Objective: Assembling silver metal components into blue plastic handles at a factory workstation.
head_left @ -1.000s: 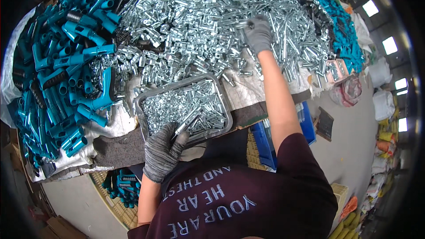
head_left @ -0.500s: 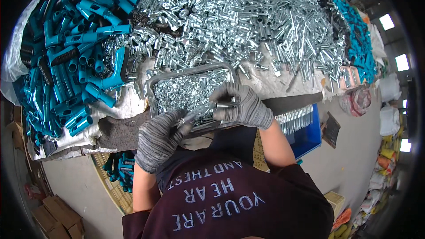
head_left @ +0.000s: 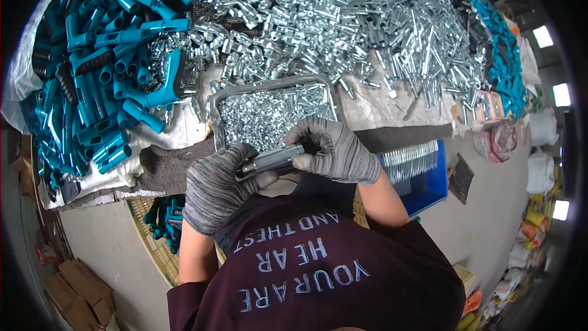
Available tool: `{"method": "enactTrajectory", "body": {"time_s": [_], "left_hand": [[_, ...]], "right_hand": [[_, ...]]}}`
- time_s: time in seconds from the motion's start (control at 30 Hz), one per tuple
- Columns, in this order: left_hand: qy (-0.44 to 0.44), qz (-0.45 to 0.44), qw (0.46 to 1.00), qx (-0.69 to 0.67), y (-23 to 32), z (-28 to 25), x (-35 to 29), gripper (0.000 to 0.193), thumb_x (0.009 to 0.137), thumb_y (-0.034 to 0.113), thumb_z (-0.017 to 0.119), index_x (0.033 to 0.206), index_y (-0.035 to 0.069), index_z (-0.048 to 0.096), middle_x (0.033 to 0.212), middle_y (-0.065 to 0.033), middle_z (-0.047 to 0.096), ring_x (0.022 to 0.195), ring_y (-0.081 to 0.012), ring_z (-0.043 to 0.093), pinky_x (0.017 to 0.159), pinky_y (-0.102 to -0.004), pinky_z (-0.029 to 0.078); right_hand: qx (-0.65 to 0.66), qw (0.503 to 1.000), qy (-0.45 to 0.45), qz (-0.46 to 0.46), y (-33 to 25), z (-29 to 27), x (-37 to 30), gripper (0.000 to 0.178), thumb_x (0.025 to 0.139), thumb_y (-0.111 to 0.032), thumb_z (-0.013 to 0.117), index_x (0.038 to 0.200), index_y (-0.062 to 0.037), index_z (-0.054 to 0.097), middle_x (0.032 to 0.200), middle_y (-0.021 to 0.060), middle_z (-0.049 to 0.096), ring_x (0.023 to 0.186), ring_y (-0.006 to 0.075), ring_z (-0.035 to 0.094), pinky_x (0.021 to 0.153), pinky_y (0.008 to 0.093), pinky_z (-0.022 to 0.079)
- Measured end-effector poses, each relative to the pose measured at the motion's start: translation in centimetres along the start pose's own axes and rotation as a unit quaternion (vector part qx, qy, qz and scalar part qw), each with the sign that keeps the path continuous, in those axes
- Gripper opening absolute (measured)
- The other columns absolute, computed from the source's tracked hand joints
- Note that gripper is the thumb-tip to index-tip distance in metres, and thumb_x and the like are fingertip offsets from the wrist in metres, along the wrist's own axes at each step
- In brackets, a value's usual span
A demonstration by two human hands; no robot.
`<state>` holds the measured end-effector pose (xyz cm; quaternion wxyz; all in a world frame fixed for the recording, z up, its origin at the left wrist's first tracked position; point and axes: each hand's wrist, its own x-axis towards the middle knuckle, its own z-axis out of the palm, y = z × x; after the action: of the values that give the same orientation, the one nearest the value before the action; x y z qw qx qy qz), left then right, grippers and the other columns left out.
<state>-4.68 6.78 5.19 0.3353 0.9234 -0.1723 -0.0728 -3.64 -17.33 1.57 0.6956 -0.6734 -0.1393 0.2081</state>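
Both my hands wear grey striped knit gloves and meet in front of a grey-rimmed tray [head_left: 215,124] of small shiny metal parts. Between them lies a silvery metal cylinder [head_left: 273,159], tilted slightly up to the right. My left hand [head_left: 222,185] is closed round its left end, thumb on top and fingers below. My right hand [head_left: 334,150] pinches the right end between thumb and forefinger. The right palm hides whatever else may be in it.
A large heap of loose metal parts [head_left: 318,18] covers the table behind the tray. Teal tool housings [head_left: 98,86] pile up at the left, more teal pieces [head_left: 496,55] at the far right. A blue bin [head_left: 422,184] with metal rods stands below right; cardboard boxes [head_left: 79,291] sit lower left.
The right hand has brought its part against the piece in the left hand; both now grip one cylinder. The hands have come slightly lower, and the view has shifted a little.
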Motion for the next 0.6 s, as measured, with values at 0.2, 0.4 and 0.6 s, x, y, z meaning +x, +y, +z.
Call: {"method": "enactTrajectory", "body": {"time_s": [0.2, 0.4, 0.6], "left_hand": [[0.007, 0.058, 0.998, 0.014, 0.4, 1.0, -0.3, 0.056, 0.068, 0.050, 0.079, 0.104, 0.009, 0.067, 0.081, -0.0129, 0.069, 0.073, -0.0319, 0.068, 0.064, -0.0394, 0.053], [-0.040, 0.078, 0.992, 0.089, 0.4, 2.0, -0.2, 0.049, 0.079, 0.052, 0.067, 0.108, 0.012, 0.067, 0.079, -0.0121, 0.068, 0.070, -0.0308, 0.067, 0.058, -0.0412, 0.050], [0.009, 0.117, 0.992, 0.034, 1.1, 1.9, 0.8, 0.047, 0.086, 0.047, 0.061, 0.117, 0.011, 0.063, 0.078, -0.0142, 0.065, 0.068, -0.0317, 0.064, 0.062, -0.0411, 0.050]], "right_hand": [[-0.180, 0.983, -0.035, 0.005, 0.1, 1.5, 0.3, 0.046, 0.089, -0.045, 0.064, 0.076, -0.0008, 0.062, 0.063, 0.0048, 0.060, 0.063, 0.0135, 0.061, 0.057, 0.0261, 0.047], [-0.072, 0.995, 0.062, -0.038, 0.5, 3.1, -1.0, 0.034, 0.087, -0.033, 0.070, 0.088, -0.0001, 0.064, 0.077, 0.0051, 0.065, 0.071, 0.0102, 0.061, 0.062, 0.0254, 0.049], [0.095, 0.981, 0.169, 0.009, -0.4, 2.4, -1.0, 0.030, 0.090, -0.031, 0.067, 0.097, -0.0033, 0.056, 0.066, -0.0014, 0.054, 0.050, 0.0042, 0.047, 0.046, 0.0189, 0.036]]}}
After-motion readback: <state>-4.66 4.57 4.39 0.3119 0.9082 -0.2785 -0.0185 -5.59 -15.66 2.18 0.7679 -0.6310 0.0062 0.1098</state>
